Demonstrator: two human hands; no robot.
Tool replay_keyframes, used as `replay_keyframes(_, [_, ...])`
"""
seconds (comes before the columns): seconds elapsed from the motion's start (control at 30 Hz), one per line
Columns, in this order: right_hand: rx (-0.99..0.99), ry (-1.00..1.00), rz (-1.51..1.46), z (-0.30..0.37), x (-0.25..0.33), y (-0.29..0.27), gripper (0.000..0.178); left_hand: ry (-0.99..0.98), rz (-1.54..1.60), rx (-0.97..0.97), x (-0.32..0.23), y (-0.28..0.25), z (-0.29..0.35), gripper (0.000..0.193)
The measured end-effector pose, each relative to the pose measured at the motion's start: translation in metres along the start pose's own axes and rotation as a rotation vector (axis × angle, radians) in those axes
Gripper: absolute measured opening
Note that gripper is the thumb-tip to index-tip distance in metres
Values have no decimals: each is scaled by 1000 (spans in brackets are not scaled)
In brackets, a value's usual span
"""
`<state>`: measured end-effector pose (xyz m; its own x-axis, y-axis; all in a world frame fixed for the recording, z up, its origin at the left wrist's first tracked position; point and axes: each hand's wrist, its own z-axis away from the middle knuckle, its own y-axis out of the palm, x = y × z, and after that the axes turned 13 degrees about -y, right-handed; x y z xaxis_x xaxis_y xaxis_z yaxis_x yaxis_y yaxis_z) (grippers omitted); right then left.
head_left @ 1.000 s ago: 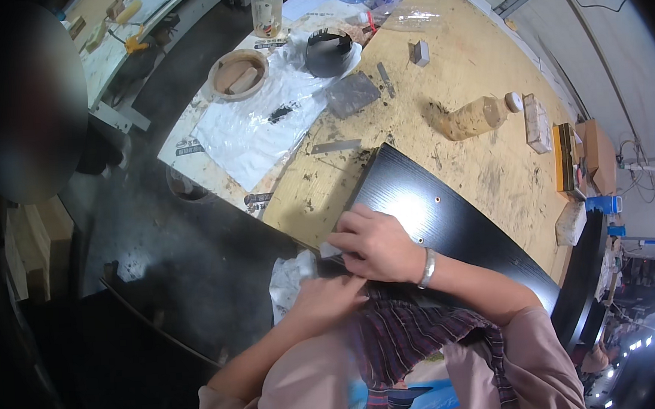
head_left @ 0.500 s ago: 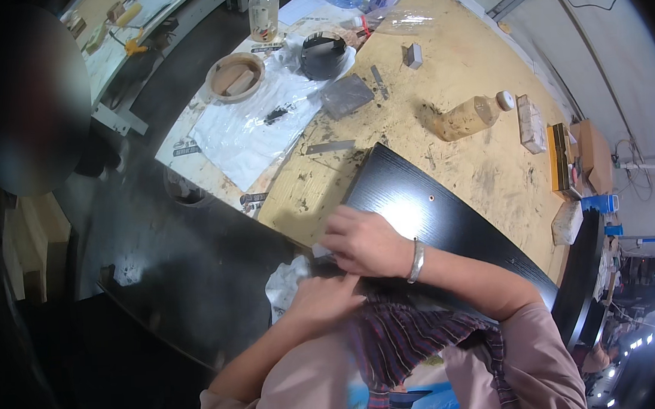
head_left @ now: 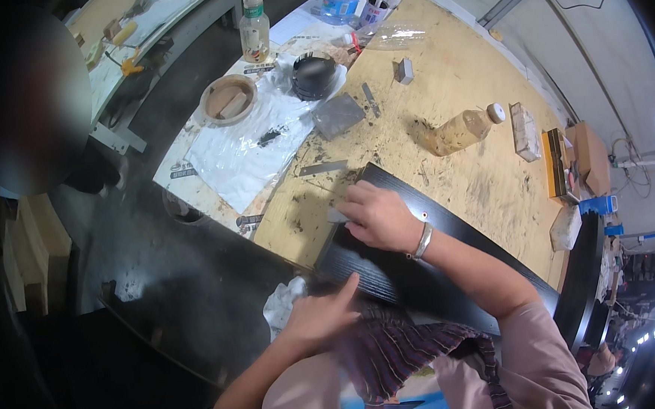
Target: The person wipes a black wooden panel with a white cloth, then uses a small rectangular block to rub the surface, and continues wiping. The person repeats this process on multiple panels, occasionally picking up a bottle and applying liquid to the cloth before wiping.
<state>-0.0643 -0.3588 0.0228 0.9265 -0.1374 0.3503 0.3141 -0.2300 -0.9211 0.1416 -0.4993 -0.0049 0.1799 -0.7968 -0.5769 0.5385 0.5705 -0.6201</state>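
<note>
A black wood-grained board (head_left: 369, 273) lies at a slant across the near part of the worktable, close to my body. My right hand (head_left: 381, 218) is over the board's left end, its fingers closed on a small pale flat piece (head_left: 336, 216), mostly covered by them. Lower and to the left, my left hand (head_left: 323, 315) is by the board's near edge, one finger stretched out towards it. White crumpled cloth (head_left: 280, 306) sticks out from beside this hand; its other fingers are curled on it, partly hidden.
Beyond the board are a flat metal strip (head_left: 324, 168), a grey square sheet (head_left: 338, 116), and a tipped bottle (head_left: 454, 135). A black round container (head_left: 314, 76) and a round wooden dish (head_left: 205, 111) stand on white plastic (head_left: 227, 162). A green-labelled bottle (head_left: 255, 38) stands further back.
My right hand has moved away from my left, up and over the board's end with the pale piece. The left hand has dropped slightly, uncovering the board's near left corner.
</note>
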Motion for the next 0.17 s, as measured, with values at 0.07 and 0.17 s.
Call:
replay_keyframes(0.07, [-150,115,17,3,-23,8,31,36,24,-54,2,4,0,81])
replay_keyframes(0.17, [-102,385,281,-1,-93,-12,31,36,22,-36,4,6,0,82])
